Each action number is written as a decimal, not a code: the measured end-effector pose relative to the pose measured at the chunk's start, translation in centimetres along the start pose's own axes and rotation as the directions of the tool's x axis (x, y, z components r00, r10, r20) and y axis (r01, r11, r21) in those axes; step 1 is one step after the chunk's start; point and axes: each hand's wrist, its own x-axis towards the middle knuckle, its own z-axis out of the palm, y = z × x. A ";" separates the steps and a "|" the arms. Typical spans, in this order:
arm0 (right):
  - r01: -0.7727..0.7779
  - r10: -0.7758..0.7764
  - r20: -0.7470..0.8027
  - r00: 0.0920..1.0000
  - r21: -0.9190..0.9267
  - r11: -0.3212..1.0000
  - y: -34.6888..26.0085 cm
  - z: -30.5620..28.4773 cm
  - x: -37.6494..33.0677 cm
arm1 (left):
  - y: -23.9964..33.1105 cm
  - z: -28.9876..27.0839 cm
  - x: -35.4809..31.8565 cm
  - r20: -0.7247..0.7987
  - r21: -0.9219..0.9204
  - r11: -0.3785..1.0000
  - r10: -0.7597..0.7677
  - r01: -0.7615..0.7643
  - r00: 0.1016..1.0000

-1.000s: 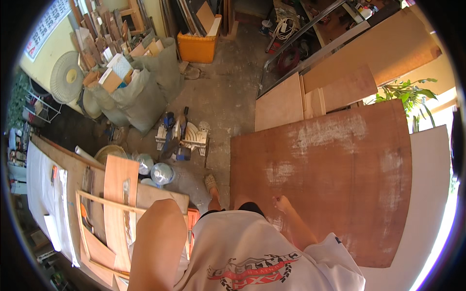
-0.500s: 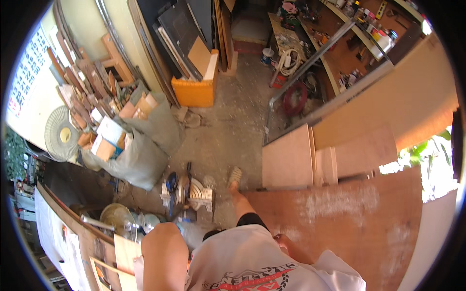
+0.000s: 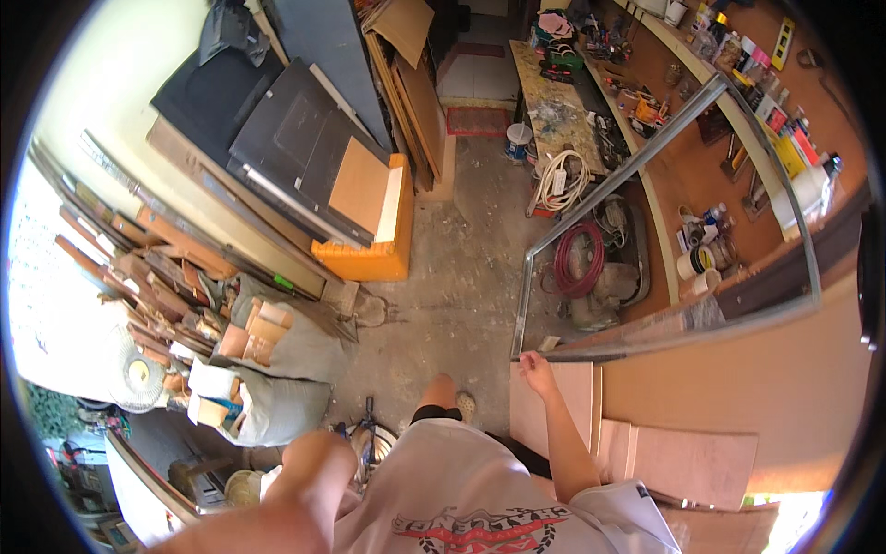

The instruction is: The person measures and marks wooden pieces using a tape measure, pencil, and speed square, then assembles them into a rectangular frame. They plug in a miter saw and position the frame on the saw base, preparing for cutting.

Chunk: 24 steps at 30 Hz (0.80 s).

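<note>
Hands (image 3: 535, 372): left unseen, untellable; right curls loosely, seemingly empty — metal frame (image 3: 637, 158), plywood (image 3: 531, 413) alongside.

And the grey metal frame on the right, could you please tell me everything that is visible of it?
The frame looks like dull grey metal: slim bars around an open middle, through which shelves and a coiled red hose show. It looks slanted in the view, its lower edge running along a tan panel. The right hand is at its near left corner, but contact is unclear.
</note>
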 end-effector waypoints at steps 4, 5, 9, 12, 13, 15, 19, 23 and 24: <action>-0.027 0.023 -0.032 0.999 -0.145 0.989 -2.3 -0.7 7.8 | -8.4 -6.3 -13.5 0.200 0.414 0.767 -0.602 0.490 0.773; -0.030 0.024 -0.030 0.999 -0.214 0.976 -1.4 -0.7 9.4 | -9.5 -7.8 -17.1 0.195 0.643 0.499 -0.840 0.580 0.507; -0.168 0.206 0.096 0.974 -0.308 0.937 6.4 -1.4 12.8 | -15.6 -15.0 -31.9 -0.022 0.784 -0.176 -0.966 0.595 -0.256; 0.158 -0.228 -0.013 0.974 -0.683 0.713 10.2 -2.1 12.6 | -20.8 -16.5 -40.3 -0.235 0.554 -0.564 -0.812 0.612 -0.535; -0.074 0.093 0.006 0.996 -0.558 0.827 10.6 -2.8 13.1 | -22.6 -16.3 -42.2 -0.249 0.503 -0.621 -0.770 0.601 -0.587; -0.268 0.288 -0.019 0.957 -0.432 0.861 9.8 -3.9 15.2 | -27.1 -15.4 -44.8 -0.202 0.539 -0.603 -0.770 0.588 -0.605; -0.332 0.331 -0.059 0.942 -0.326 0.885 4.7 -5.1 23.9 | -39.7 -13.6 -48.7 0.041 0.766 -0.299 -0.861 0.569 -0.506; 0.020 0.001 0.043 0.999 -0.485 0.874 -1.9 -5.6 36.6 | -50.7 -12.0 -55.0 0.132 0.750 -0.218 -0.876 0.625 -0.464; 0.127 -0.070 0.116 0.991 -0.607 0.785 -3.8 -5.8 40.5 | -52.8 -12.0 -56.8 0.149 0.749 -0.193 -0.883 0.634 -0.444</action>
